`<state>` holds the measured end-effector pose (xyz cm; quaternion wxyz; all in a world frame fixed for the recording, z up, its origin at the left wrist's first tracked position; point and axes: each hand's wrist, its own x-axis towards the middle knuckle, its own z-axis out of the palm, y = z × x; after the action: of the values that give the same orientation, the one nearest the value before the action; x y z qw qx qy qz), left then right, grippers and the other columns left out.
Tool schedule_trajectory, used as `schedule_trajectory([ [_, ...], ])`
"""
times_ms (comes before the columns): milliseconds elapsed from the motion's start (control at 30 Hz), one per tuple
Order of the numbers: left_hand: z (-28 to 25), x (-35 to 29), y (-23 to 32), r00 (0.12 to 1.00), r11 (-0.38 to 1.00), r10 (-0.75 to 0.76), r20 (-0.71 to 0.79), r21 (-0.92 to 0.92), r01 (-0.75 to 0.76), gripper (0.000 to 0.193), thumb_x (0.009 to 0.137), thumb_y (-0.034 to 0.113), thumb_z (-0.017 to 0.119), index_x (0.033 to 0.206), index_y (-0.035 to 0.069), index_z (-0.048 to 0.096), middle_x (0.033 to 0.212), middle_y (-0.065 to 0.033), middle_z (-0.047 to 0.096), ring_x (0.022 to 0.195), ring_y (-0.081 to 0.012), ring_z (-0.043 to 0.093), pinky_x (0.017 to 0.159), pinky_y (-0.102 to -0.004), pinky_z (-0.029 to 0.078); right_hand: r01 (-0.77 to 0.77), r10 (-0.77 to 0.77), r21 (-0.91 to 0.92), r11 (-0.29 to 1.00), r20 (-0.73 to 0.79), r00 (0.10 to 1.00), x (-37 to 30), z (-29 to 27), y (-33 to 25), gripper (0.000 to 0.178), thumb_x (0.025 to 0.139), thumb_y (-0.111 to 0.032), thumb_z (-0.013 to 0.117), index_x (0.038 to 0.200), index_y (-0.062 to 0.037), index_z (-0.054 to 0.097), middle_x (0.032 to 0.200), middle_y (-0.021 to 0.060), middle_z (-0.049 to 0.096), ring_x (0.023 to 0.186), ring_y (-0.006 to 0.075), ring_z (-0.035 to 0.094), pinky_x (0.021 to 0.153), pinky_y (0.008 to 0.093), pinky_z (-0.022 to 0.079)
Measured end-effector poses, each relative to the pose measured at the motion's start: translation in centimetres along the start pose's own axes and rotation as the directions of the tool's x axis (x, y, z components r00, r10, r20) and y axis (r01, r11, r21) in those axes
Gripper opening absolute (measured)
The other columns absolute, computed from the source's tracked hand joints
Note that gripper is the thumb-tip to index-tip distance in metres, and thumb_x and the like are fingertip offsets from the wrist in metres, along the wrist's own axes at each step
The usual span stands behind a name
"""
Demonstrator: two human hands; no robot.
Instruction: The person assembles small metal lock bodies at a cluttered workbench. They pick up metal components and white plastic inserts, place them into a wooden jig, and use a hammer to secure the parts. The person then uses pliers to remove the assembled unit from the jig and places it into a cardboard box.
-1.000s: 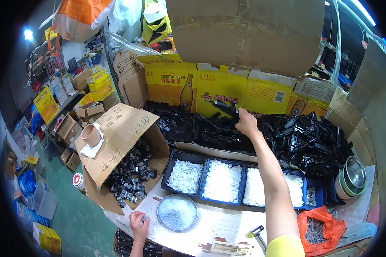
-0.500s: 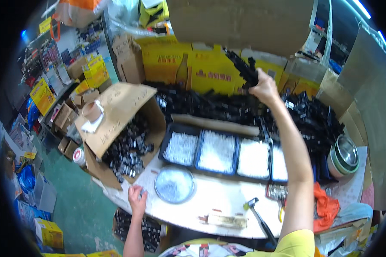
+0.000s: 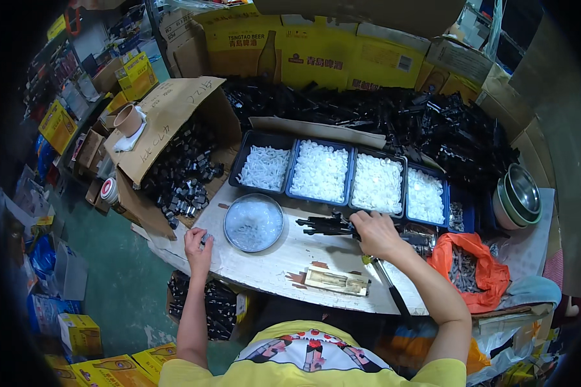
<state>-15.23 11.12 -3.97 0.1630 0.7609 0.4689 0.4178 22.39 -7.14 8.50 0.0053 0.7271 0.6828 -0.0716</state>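
Note:
My right hand (image 3: pixel 377 233) is closed on a bunch of long, thin black plastic parts (image 3: pixel 326 225), which points left above the white worktable (image 3: pixel 265 267). My left hand (image 3: pixel 198 248) rests at the table's left front edge, its fingers bent together around a small greyish piece too small to name. Between the hands stands a round metal dish (image 3: pixel 254 222) of small translucent pieces. A hammer (image 3: pixel 388 287) lies below my right hand, its head partly hidden. To its left is a pale block-like fixture (image 3: pixel 337 281).
Trays of white plastic parts (image 3: pixel 319 173) line the table's middle, before a heap of black parts (image 3: pixel 426 126). At left an open cardboard box (image 3: pixel 150 145) holds short black pieces. An orange bag (image 3: pixel 440 254) and stacked bowls (image 3: pixel 521 193) stand at right.
My right hand has come down from the black heap to the table with the black parts. My left hand has barely moved. The view has tilted downward.

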Motion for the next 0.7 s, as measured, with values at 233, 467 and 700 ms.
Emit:
schedule_trajectory([
  [233, 0.3, 0.0, 0.1, 0.999, 0.998, 0.046, 0.011, 0.030, -0.046, 0.022, 0.069, 0.002, 0.064, 0.091, 0.000, 0.062, 0.092, -0.0100, 0.052, 0.089, -0.0251, 0.050, 0.077, -0.0318, 0.041, -0.005, -0.034, -0.181, 0.983, -0.209, 0.977, 1.2, 3.5, -0.3, 0.046, 0.065, -0.014, 0.068, 0.107, -0.0068, 0.048, 0.096, 0.0101, 0.053, 0.089, 0.0283, 0.051, 0.078, 0.0439, 0.034],
  [467, 0.3, -0.3, 0.4, 0.995, 0.966, 0.102, -0.021, 0.241, -0.094, 0.026, 0.070, 0.011, 0.067, 0.095, 0.005, 0.063, 0.090, -0.0074, 0.052, 0.088, -0.0240, 0.048, 0.079, -0.0359, 0.035, -0.033, 0.028, -0.004, 0.999, -0.453, 0.891, -0.5, 2.6, -0.7, 0.046, 0.063, -0.026, 0.073, 0.100, -0.0089, 0.052, 0.094, 0.0069, 0.052, 0.093, 0.0250, 0.047, 0.079, 0.0425, 0.032],
  [700, 0.6, -0.7, 0.1, 0.996, 0.943, 0.073, -0.058, 0.328, -0.050, 0.025, 0.070, 0.015, 0.068, 0.093, 0.007, 0.062, 0.088, -0.0054, 0.052, 0.088, -0.0233, 0.048, 0.079, -0.0365, 0.032, -0.207, 0.275, 0.182, 0.961, -0.547, 0.791, -8.6, 4.9, 1.0, 0.028, 0.069, -0.019, 0.070, 0.092, -0.0077, 0.058, 0.087, 0.0057, 0.054, 0.084, 0.0235, 0.049, 0.071, 0.0389, 0.033],
])
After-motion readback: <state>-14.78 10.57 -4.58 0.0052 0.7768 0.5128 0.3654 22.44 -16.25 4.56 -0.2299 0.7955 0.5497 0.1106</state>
